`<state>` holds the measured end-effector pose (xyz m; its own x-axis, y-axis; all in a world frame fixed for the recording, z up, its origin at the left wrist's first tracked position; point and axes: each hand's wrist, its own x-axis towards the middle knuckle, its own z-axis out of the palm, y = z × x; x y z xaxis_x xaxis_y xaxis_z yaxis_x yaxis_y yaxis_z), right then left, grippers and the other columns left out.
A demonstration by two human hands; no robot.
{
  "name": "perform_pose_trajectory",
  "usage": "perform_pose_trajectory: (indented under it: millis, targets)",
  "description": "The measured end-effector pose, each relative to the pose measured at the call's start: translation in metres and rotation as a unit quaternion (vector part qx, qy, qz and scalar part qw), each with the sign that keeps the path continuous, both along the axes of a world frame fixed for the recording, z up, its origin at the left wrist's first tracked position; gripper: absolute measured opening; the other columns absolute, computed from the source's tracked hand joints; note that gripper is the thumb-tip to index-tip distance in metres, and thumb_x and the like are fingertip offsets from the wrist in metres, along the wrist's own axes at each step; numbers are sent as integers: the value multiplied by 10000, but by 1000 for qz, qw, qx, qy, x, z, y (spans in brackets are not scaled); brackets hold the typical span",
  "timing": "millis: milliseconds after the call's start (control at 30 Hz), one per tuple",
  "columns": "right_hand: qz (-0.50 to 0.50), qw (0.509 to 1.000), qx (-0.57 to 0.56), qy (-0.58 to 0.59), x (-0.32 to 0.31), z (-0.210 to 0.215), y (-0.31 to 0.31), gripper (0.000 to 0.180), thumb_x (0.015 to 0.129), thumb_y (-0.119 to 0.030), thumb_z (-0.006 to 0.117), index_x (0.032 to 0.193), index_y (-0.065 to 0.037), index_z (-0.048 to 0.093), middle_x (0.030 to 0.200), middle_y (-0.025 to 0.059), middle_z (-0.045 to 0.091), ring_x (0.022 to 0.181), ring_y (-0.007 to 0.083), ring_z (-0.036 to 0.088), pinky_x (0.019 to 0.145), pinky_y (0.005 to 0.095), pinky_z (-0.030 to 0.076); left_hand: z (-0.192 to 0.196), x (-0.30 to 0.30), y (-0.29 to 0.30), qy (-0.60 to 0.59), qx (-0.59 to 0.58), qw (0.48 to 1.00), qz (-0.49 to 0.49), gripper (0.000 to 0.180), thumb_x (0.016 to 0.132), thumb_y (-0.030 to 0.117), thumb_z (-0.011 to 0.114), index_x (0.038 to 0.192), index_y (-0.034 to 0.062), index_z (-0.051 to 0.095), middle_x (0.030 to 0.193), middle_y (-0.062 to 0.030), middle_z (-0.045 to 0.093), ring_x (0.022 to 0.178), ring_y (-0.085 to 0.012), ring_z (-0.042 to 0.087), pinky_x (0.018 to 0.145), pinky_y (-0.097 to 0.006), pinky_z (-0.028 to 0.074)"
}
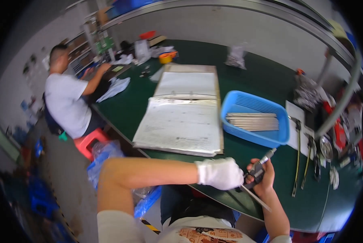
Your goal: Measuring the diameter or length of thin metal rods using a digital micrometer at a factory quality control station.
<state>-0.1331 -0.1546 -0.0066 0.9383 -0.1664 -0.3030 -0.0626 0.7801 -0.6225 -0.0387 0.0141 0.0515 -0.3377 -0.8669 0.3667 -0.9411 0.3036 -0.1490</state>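
Note:
My left hand (220,174), in a white glove, is closed around one end of a thin metal rod (257,199). The rod slants down to the right, in front of my right wrist. My bare right hand (265,175) grips a micrometer (257,172) with a dark frame and a silver barrel pointing up to the right. Where the glove meets the micrometer, the rod's end lies close to the frame; whether it sits between the jaws is hidden. Beyond my hands stands a blue plastic basket (246,101) with several similar rods (252,121) lying side by side.
An open binder of printed sheets (177,125) lies on the green table (197,50). At right are calipers (297,158), a metal frame post (343,101) and cluttered tools. Another person (66,93) sits at the far left on a red stool (90,143). Plastic bags (236,56) lie at the back.

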Motion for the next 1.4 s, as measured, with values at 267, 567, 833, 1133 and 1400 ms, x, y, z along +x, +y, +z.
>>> perform_pose_trajectory:
  millis: [267, 567, 833, 1133, 1400]
  targets:
    - [57, 998, -6, -41, 1, -6, -8, 608, 874, -489, 136, 976, -8, 495, 767, 131, 589, 453, 177, 485, 459, 268, 425, -8, 33, 5, 142, -274, 894, 324, 134, 814, 112, 469, 715, 22, 463, 579, -128, 460, 493, -274, 461, 468, -375, 367]
    - [65, 993, 79, -66, -8, -8, -13, 562, 870, -444, 135, 984, -18, 483, 810, 121, 577, 480, 180, 490, 480, 279, 432, -47, 29, -26, 771, -258, 562, 156, 206, 895, 264, 413, 807, 77, 413, 593, 12, 355, 478, -50, 348, 417, -187, 279]
    - [93, 983, 75, -140, 2, -18, -18, 356, 773, -170, 325, 1065, 0, 438, 975, 149, 542, 646, 205, 546, 650, 304, 457, -57, 34, -13, 870, -63, 476, 109, 254, 856, 316, 473, 845, 62, 480, 712, -57, 483, 614, -170, 470, 563, -309, 421]
    - [105, 982, 80, -133, 2, -18, -13, 355, 736, -180, 338, 1021, -2, 453, 929, 162, 544, 626, 206, 536, 615, 300, 462, -57, 32, -9, 896, 3, 441, 59, 175, 861, 213, 483, 876, 39, 463, 765, -77, 487, 654, -170, 496, 606, -292, 450]
    - [-14, 999, 33, 15, 9, 3, -3, 383, 719, -293, 390, 912, 15, 511, 757, 179, 584, 439, 197, 504, 427, 276, 426, -55, 28, -15, 877, 36, 477, 51, 206, 843, 196, 498, 845, -10, 476, 701, -138, 534, 591, -219, 561, 565, -341, 496]
